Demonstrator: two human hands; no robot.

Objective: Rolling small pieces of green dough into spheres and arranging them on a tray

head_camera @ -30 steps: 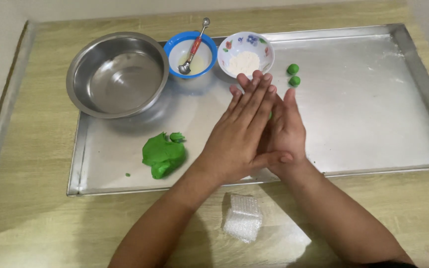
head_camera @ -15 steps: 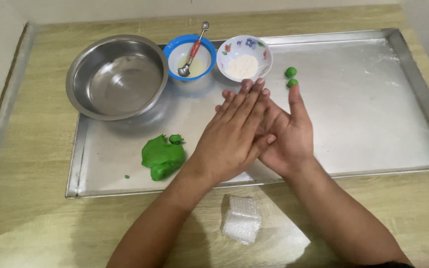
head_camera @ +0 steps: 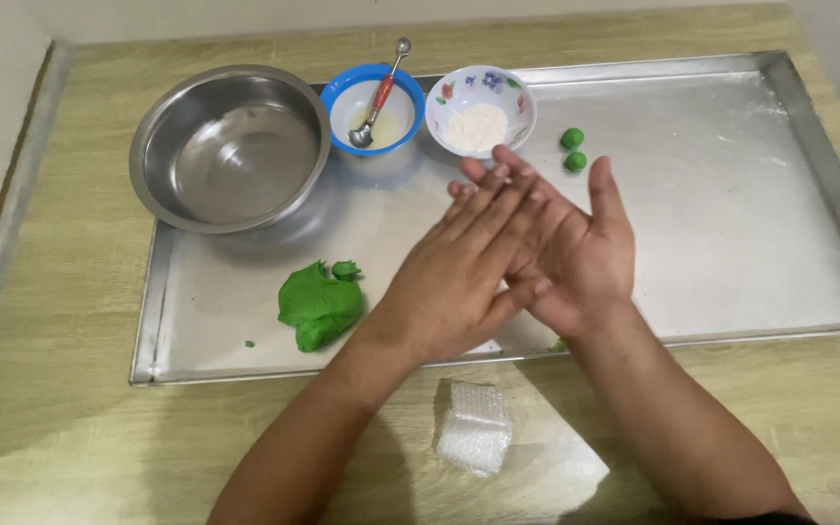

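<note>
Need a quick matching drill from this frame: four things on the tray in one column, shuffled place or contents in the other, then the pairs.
Things:
1. steel bowl
2. blue bowl
3. flowered bowl
4. green dough lump

Descriptions:
A. holds white powder
B. lies on the tray near its front edge, left of the hands
C. empty, at the tray's far left corner
D. has a spoon resting in it

Pairs: 1-C, 2-D, 3-A, 4-B
</note>
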